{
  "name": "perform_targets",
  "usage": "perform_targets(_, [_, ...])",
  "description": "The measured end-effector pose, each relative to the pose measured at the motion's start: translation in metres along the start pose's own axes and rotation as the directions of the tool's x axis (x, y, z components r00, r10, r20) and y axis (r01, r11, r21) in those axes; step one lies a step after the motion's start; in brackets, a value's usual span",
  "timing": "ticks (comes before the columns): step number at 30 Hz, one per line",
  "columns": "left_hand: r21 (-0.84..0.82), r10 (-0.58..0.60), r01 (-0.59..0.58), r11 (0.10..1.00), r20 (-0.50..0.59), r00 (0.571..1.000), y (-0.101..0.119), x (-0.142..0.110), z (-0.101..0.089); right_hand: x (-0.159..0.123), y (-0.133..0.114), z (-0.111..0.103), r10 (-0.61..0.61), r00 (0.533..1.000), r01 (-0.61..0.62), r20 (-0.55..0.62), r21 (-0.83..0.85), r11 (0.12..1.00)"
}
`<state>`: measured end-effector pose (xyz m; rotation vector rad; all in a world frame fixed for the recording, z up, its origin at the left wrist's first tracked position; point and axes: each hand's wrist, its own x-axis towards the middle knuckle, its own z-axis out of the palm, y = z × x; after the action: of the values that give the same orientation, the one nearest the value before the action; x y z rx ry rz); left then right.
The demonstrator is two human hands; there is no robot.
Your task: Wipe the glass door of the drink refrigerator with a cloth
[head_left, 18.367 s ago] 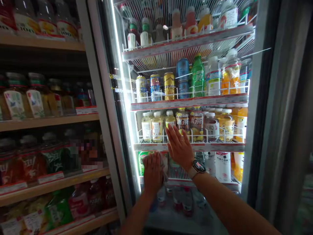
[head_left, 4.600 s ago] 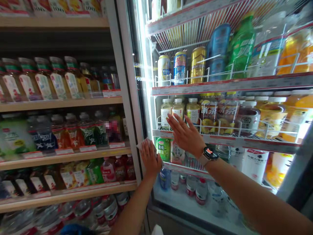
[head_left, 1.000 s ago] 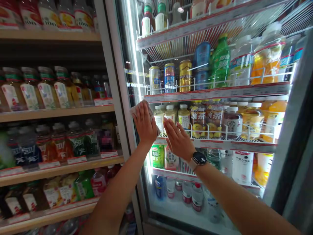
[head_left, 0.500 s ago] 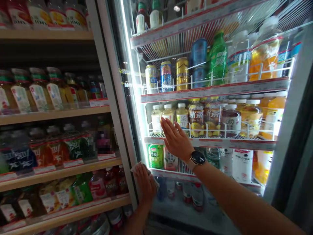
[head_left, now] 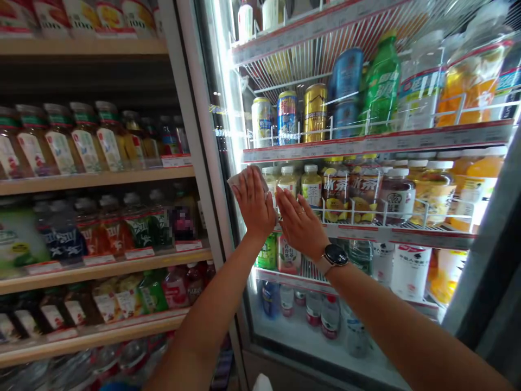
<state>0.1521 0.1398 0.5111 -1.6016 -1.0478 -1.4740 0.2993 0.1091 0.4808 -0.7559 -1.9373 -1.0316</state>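
My left hand [head_left: 254, 203] lies with fingers stretched over a pale cloth [head_left: 235, 179], pressing it against the glass door [head_left: 285, 334] of a lit drinks fridge. The cloth's edges show around the fingertips, and the rest is hidden under the hand. Just to the right is my right hand [head_left: 299, 222], palm toward the glass with nothing held, its fingers straight and close together. A dark round watch [head_left: 336, 254] is on that wrist and a thin ring on one finger. Behind the hands, small tea bottles [head_left: 311, 184] stand on a wire shelf.
Drink cans [head_left: 315, 113] and a green bottle [head_left: 382, 84] stand on the fridge shelf above. At left, wooden shelves [head_left: 97, 177] hold rows of bottled drinks. A grey upright frame [head_left: 189, 125] separates these shelves from the fridge.
My left hand has moved up the glass with the cloth, from the lower door edge to beside my right hand. The right hand stays near the same bottles. The view has shifted slightly.
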Motion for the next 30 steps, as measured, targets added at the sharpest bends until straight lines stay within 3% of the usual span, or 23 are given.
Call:
perform_targets(4, [0.056,0.108,-0.111,0.992,0.045,0.993,-0.002,-0.042,-0.004,0.0,-0.001,0.001,0.007,1.0,-0.007,-0.004,0.021,1.0])
perform_targets(14, [0.121,0.255,-0.283,0.951,0.208,0.944,-0.028,-0.24,-0.025,-0.001,0.0,0.002,0.015,1.0,-0.015,0.003,0.005,1.0])
perform_targets(17, [0.117,0.298,-0.334,0.935,0.249,0.922,-0.035,-0.26,-0.028,-0.001,0.0,0.002,0.008,1.0,-0.008,0.004,-0.009,1.0])
perform_targets(20, [0.104,0.309,-0.344,0.933,0.256,0.916,-0.035,-0.226,-0.025,-0.001,0.0,0.001,0.006,1.0,-0.006,0.006,-0.002,1.0])
perform_targets(27, [0.036,0.194,-0.203,0.979,0.169,0.966,-0.007,-0.039,-0.011,-0.001,0.0,0.0,-0.001,1.0,0.001,-0.016,-0.006,1.0])
perform_targets(30, [0.032,0.168,-0.171,0.985,0.086,0.982,0.002,-0.003,-0.006,-0.001,0.0,0.002,-0.013,1.0,0.012,-0.028,-0.003,1.0])
